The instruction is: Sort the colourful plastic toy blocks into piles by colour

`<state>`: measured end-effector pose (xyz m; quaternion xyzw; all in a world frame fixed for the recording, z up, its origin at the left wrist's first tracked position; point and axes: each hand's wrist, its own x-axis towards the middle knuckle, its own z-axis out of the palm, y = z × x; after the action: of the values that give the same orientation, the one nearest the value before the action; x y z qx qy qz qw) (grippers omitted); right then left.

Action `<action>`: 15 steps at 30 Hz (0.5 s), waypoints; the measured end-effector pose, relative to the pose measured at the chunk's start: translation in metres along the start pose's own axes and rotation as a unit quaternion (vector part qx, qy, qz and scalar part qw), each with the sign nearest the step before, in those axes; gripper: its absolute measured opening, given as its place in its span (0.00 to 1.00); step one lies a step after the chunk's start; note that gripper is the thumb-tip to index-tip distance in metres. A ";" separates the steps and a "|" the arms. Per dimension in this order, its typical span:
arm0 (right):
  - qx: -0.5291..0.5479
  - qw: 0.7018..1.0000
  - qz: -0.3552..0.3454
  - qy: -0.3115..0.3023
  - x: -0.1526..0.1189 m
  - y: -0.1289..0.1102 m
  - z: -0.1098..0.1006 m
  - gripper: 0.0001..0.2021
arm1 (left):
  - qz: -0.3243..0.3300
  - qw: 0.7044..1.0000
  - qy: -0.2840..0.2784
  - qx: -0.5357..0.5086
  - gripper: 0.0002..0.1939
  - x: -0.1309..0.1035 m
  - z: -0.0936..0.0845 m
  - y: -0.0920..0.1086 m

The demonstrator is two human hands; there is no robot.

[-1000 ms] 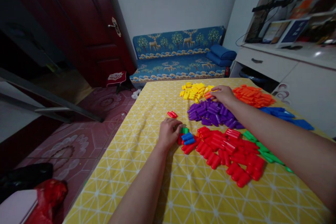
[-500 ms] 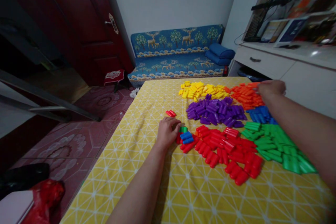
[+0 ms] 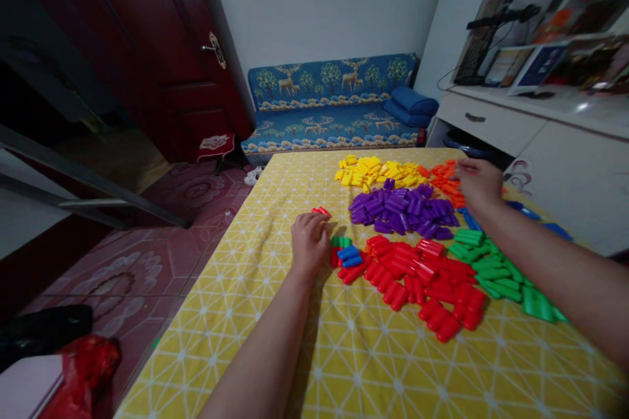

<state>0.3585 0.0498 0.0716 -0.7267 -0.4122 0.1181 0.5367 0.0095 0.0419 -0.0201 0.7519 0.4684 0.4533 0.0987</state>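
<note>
My left hand is at the left of the piles, fingers bent and apart, just left of a green piece and a blue piece. A small red piece lies just beyond its fingertips. My right hand is over the right side of the orange pile, fingers curled down; what its fingertips hold, if anything, is hidden. Purple pieces lie in the middle, yellow ones behind them, red ones in front, and green ones under my right forearm.
A yellow patterned cloth covers the table. Beyond it stands a blue sofa. A white cabinet is at the right, a dark red door at the left, and a small red stool beside the door.
My right hand has moved left over the orange pile, uncovering blue pieces at the right. My left hand has drawn slightly left, away from the green piece.
</note>
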 end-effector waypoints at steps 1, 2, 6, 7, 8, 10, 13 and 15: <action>0.021 1.000 -0.004 -0.003 -0.019 -0.005 0.007 0.19 | -0.012 1.000 0.019 0.018 0.13 0.000 -0.001 0.000; 0.041 0.999 -0.010 -0.019 -0.042 -0.010 0.015 0.17 | -0.023 0.999 0.030 0.038 0.15 0.000 -0.002 0.001; 0.175 0.970 -0.045 -0.163 -0.148 -0.025 0.042 0.15 | -0.058 0.991 -0.009 0.122 0.29 -0.001 0.001 0.002; 0.166 0.968 -0.067 -0.178 -0.170 -0.027 0.047 0.13 | -0.068 0.988 -0.027 0.139 0.31 -0.001 0.003 0.002; 0.139 0.966 -0.102 -0.192 -0.188 -0.027 0.052 0.12 | -0.076 0.984 -0.044 0.152 0.31 -0.002 0.005 0.003; 0.053 0.956 -0.199 -0.210 -0.211 -0.026 0.060 0.14 | -0.080 0.980 -0.071 0.168 0.29 -0.004 0.009 0.003; -0.105 0.915 -0.320 -0.221 -0.222 -0.021 0.069 0.21 | -0.056 0.978 -0.088 0.180 0.23 -0.004 0.012 0.003; -0.167 0.893 -0.353 -0.223 -0.223 -0.018 0.072 0.21 | -0.047 0.977 -0.084 0.191 0.19 -0.002 0.010 0.004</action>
<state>0.1649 -0.0609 -0.0019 -0.5670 -0.7640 0.0092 0.3077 0.0193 0.0408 -0.0248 0.7693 0.5714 0.2856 0.0137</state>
